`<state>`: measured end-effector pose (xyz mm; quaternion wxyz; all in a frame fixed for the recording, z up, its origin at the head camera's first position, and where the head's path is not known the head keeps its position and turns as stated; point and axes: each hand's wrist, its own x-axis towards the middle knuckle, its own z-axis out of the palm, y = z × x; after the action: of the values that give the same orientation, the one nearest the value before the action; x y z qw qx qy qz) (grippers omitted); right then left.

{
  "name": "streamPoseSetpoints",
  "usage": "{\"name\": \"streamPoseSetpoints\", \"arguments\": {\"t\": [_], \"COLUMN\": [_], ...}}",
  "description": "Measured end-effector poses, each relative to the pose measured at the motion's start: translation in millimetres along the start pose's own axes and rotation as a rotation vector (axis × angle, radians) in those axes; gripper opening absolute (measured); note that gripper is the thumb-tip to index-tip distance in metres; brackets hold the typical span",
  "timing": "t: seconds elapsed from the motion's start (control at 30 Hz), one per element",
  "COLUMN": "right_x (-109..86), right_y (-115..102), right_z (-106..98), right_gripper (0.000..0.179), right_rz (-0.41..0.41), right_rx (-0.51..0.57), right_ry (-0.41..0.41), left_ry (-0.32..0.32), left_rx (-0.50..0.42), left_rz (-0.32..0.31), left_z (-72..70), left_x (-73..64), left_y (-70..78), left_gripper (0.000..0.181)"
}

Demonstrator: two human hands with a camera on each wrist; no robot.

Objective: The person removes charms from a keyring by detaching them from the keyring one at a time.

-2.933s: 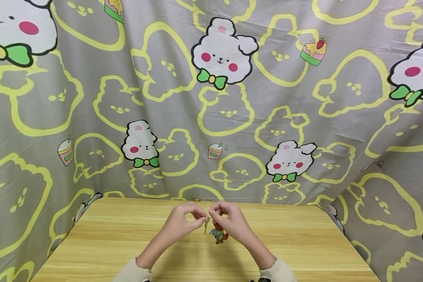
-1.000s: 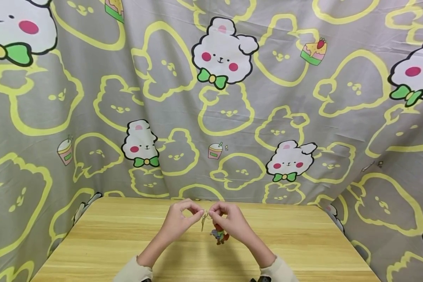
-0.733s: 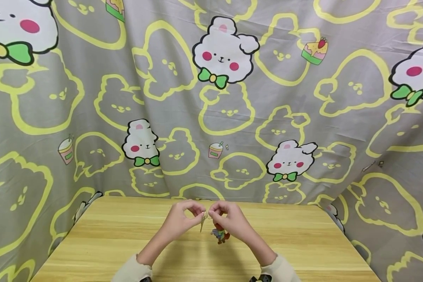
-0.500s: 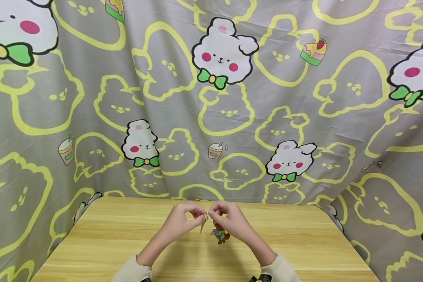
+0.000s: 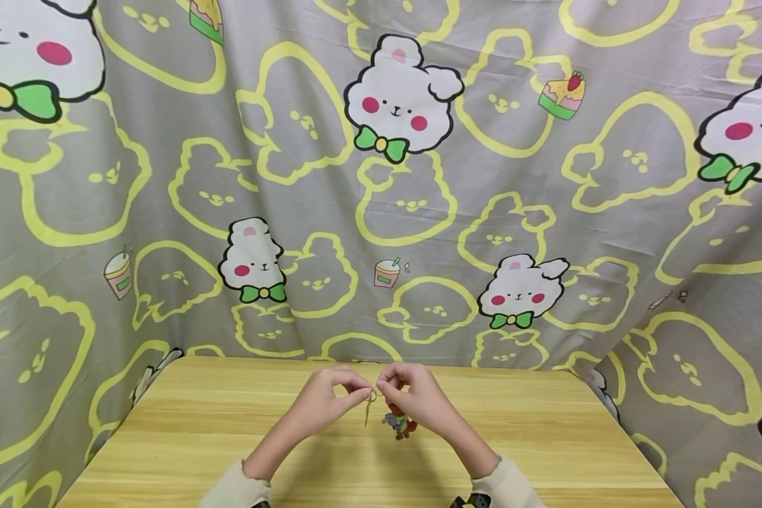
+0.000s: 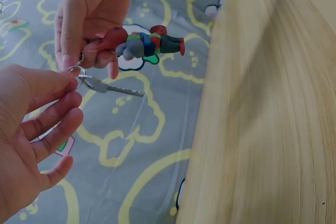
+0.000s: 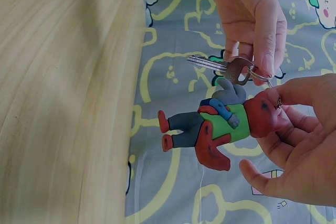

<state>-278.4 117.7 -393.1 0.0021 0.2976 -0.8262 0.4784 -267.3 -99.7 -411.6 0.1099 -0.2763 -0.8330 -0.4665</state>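
Thumb and forefinger of my left hand (image 5: 325,401) pinch a small metal key ring (image 6: 77,70). From that ring a silver key (image 7: 227,68) hangs point down above the table. My right hand (image 5: 420,401) pinches the keychain at its top, by the short chain, close to the left fingertips. Below the right fingers dangles the keychain's figurine (image 7: 226,121), a red-headed character with a green top, dark trousers and a red tail. Both hands are raised, fingertips almost meeting. The fingers partly cover the ring, so its gap cannot be seen.
A light wood-grain table (image 5: 216,423) lies under the hands. Behind and at both sides hangs a grey curtain (image 5: 330,204) with yellow outlines and white rabbit heads, close to the table's edges.
My left fingertips have shifted slightly right and down, closer to the right hand. The key swings a little with them; the figurine has drifted slightly right. Both hands keep their pinch.
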Motion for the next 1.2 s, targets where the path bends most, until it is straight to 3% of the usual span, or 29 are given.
{"name": "streamPoseSetpoints", "arguments": {"t": [0.37,0.7,0.93,1.2], "right_x": [0.3,-0.7,-0.8,-1.0], "right_y": [-1.8,-1.8,-2.6,-1.0], "right_z": [0.5,2.3,5.3,6.4], "right_gripper": [0.014,0.012,0.011,0.011], "right_rz": [-0.002,-0.012,0.003,0.011], "right_rx": [-0.035,-0.002,-0.010,-0.026], "right_ry": [0.015,0.021,0.024,0.018], "left_ry": [0.072,0.162,0.215,0.181], "left_rx": [-0.004,-0.052,-0.073,-0.070], "left_rz": [0.044,0.075,0.026,0.024], "left_z": [3.1,6.1,8.2,8.0], "left_x": [0.0,-0.2,0.7,0.7], "left_y": [-2.7,-3.6,-1.1,-4.3], "left_gripper": [0.009,0.010,0.006,0.006]}}
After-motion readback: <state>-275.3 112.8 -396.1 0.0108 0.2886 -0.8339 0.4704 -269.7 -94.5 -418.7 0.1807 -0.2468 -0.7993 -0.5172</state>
